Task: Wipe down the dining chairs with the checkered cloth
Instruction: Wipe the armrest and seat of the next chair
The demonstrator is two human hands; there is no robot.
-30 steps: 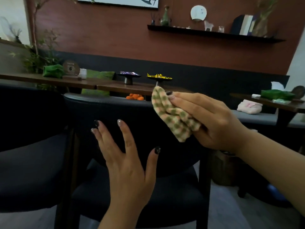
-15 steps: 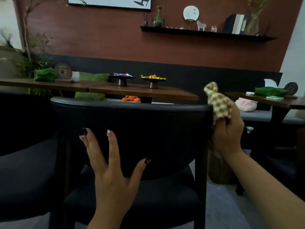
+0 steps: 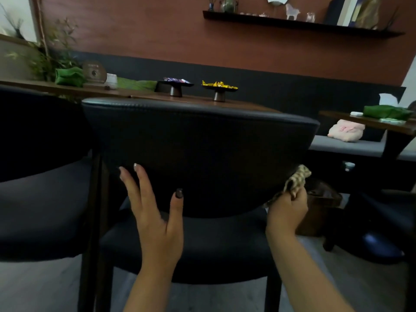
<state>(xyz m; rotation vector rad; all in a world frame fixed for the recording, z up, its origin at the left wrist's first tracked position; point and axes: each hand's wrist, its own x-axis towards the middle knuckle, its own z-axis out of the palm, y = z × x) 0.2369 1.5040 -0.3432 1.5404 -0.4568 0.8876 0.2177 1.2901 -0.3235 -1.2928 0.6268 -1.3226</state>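
Dining chair with the dark padded leather-look backrest fills the middle of the view, seen from behind; wooden legs, dark seat cushion below. A second dark chair sits just beside it on the left.

Change over the last second: the cloth pass went from the top rail near the middle, out to the upper right corner of the backrest, and is now down at the lower right corner. So the right edge looks done top to bottom in one sweep. Camera also dropped and tilted with the move.

Left hand is open, fingers spread, palm flat on the back face near the lower left, holding nothing; same brace as before, only slightly shifted. Judgement: it's steadying the chair.

Right hand is closed in a fist around the green-and-cream checkered cloth, bunched up, with a tail poking above the knuckles. Cloth touches the backrest's lower right edge, right where the leg post meets it.

Status, my read: top rail and right side covered. Bottom edge, back face, seat and legs not yet, and the neighbouring chair looks untouched. Likely next: run along the bottom edge toward the left hand.

Wooden dining table behind carries two small pedestal dishes; not involved.
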